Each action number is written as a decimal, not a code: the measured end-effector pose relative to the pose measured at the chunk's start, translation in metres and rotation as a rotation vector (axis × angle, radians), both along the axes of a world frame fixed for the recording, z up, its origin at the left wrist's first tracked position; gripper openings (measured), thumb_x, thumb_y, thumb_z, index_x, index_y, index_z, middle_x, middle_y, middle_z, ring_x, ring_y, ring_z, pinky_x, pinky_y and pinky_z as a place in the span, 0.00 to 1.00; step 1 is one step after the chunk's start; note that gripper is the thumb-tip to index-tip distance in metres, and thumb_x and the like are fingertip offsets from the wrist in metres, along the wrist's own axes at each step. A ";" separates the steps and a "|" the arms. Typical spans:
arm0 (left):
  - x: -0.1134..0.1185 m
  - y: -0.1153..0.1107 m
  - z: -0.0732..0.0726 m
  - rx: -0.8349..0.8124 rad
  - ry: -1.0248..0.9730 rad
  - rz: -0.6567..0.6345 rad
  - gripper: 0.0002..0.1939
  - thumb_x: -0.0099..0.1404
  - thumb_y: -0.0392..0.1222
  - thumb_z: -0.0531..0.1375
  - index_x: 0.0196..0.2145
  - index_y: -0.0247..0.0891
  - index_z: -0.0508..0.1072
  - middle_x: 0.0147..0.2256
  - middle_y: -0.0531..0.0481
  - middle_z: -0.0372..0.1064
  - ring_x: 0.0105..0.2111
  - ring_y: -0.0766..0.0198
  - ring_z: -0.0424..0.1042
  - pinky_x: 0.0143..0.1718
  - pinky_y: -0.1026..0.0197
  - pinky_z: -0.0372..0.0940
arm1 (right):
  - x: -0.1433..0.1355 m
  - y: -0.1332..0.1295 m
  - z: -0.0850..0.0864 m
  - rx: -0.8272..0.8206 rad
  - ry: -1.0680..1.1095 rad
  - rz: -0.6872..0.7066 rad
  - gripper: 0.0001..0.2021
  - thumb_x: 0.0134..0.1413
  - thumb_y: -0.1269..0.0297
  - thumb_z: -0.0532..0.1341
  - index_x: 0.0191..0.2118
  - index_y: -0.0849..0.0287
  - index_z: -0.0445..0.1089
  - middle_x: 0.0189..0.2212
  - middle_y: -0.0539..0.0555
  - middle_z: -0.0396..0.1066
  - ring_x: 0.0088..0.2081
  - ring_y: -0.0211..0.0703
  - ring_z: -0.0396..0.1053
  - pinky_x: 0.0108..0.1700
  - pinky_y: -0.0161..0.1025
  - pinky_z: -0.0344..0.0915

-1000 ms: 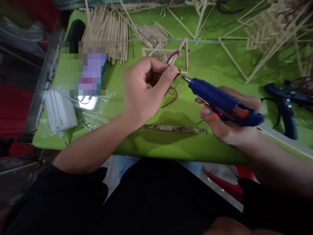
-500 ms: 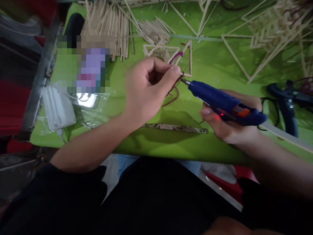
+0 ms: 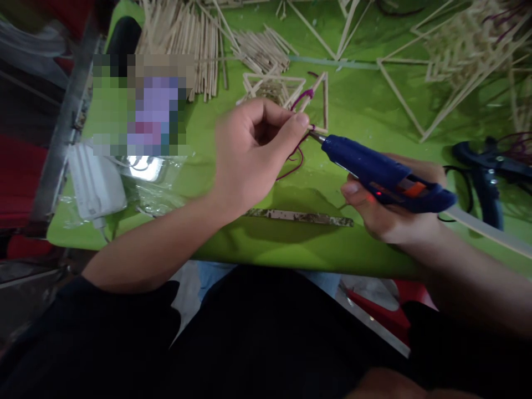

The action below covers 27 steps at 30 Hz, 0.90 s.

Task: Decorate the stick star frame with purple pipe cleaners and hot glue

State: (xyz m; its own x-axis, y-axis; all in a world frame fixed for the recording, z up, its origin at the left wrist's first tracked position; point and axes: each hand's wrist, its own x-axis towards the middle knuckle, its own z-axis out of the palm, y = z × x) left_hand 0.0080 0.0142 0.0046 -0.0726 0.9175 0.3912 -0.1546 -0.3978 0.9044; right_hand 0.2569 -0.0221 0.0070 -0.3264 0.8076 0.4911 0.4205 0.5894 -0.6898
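Between thumb and index finger, my left hand (image 3: 253,149) pinches a small triangular stick frame (image 3: 325,102) at its lower left corner. Purple cord (image 3: 307,95) is looped on the frame, and its loose end curls below the fingertips. My right hand (image 3: 386,205) is wrapped round a blue glue gun (image 3: 366,163) with a small red light. The metal nozzle is at the frame's corner beside my left thumb; whether it touches is too small to tell. A white stick or cord trails from the gun's rear.
Bundles of thin sticks (image 3: 203,55) and other stick frames (image 3: 401,97) lie along the far side. Dark blue pliers (image 3: 484,172) are at right. A white adapter (image 3: 97,183) and plastic wrap lie at left. A speckled strip (image 3: 299,216) lies near the front edge.
The frame has shifted very slightly right and down in view. The glue gun has moved slightly right. Both hands keep their holds.
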 end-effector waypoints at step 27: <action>-0.003 -0.001 0.002 -0.004 0.024 0.007 0.15 0.74 0.47 0.80 0.30 0.45 0.86 0.25 0.52 0.75 0.24 0.66 0.67 0.24 0.58 0.57 | -0.001 0.001 0.003 -0.008 0.004 0.013 0.23 0.62 0.59 0.79 0.26 0.53 0.65 0.22 0.46 0.65 0.21 0.36 0.58 0.22 0.45 0.50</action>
